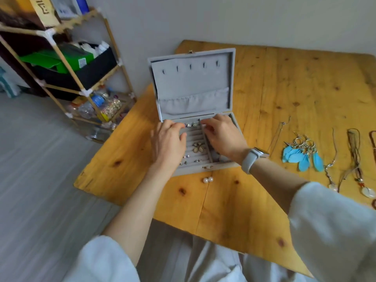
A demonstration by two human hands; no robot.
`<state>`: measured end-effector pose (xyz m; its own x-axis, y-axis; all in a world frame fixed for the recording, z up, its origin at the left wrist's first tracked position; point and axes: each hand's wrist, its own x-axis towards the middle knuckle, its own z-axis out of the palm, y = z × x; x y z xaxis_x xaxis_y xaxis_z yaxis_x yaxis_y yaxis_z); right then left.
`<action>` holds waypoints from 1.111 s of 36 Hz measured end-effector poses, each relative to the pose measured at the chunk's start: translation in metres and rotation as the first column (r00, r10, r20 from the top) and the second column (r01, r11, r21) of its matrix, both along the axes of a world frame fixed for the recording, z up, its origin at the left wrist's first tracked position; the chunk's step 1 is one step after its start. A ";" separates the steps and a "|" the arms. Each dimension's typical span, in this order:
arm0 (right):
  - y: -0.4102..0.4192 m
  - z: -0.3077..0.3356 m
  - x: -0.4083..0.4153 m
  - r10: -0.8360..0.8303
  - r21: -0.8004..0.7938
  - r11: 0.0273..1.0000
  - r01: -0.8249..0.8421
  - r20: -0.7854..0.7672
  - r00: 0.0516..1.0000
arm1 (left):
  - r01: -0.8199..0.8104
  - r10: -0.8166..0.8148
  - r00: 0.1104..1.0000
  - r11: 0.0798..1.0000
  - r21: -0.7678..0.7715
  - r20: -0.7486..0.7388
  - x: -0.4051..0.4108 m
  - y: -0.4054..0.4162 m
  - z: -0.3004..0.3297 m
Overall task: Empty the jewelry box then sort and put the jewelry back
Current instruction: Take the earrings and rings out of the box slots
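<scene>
A grey velvet jewelry box (192, 82) stands open on the wooden table (284, 88), its lid upright. Its ring rolls hold small studs and a gold flower brooch (197, 147). My left hand (168, 141) lies over the left part of the tray, fingertips at the far row of small earrings (191, 124). My right hand (223, 135) reaches over the divider, its fingers curled at the far row; what they pinch is too small to make out. Two pearl earrings (208, 179) lie on the table just in front of the box.
To the right lie blue feather earrings (303, 157), a thin chain (277, 135) and several cord necklaces (354, 159). A bamboo shelf (67, 64) with boxes and bottles stands to the left beyond the table's edge. A grey watch is on my right wrist.
</scene>
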<state>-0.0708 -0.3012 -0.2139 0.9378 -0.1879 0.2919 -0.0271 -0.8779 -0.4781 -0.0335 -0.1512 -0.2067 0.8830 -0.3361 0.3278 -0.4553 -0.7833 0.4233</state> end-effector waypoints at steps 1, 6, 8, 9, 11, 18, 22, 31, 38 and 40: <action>-0.001 -0.001 0.009 0.004 -0.031 0.999 -0.005 -0.033 0.999 | 0.010 -0.010 1.000 0.999 0.043 0.003 0.007 -0.003 0.001; -0.001 -0.004 0.030 0.043 -0.104 0.993 -0.053 -0.089 0.995 | 0.093 -0.108 0.992 0.976 0.197 0.066 0.029 -0.014 -0.005; -0.001 -0.004 0.033 0.041 -0.111 0.993 -0.050 -0.081 0.996 | 0.106 -0.127 0.987 0.974 0.200 0.099 0.033 -0.015 -0.010; -0.001 -0.004 0.034 0.030 -0.098 0.994 -0.038 -0.085 0.996 | 0.104 -0.127 0.985 0.977 0.188 0.115 0.035 -0.015 -0.013; -0.002 -0.003 0.037 0.006 -0.052 0.999 -0.011 -0.092 0.996 | 0.093 -0.116 0.983 0.983 0.157 0.142 0.037 -0.015 -0.016; -0.006 -0.002 0.042 0.037 -0.005 0.999 -0.038 -0.116 0.993 | 0.045 -0.061 0.995 0.979 0.197 0.075 0.043 -0.019 -0.009; -0.012 0.006 0.033 0.054 0.149 0.988 -0.050 -0.023 0.998 | 0.024 -0.032 0.997 0.993 0.112 0.069 0.041 -0.016 0.000; -0.018 0.017 -0.062 -0.010 0.290 0.957 -0.026 0.122 0.993 | 0.137 -0.113 0.988 0.959 -0.248 0.107 -0.036 -0.003 0.000; -0.021 -0.020 -0.124 -0.023 0.174 0.985 0.015 0.044 0.999 | 0.183 -0.169 0.981 0.970 -0.161 0.096 -0.107 -0.011 -0.033; -0.021 -0.027 -0.132 -0.015 0.160 0.987 0.008 0.043 0.999 | 0.148 -0.137 0.986 0.982 -0.120 0.096 -0.113 -0.014 -0.040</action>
<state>-0.2032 -0.3222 -0.2409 0.9224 -0.2463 0.2976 -0.0130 -0.7897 -0.6134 -0.1464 -0.1648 -0.2471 0.7954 -0.4077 0.4484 -0.5976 -0.6508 0.4684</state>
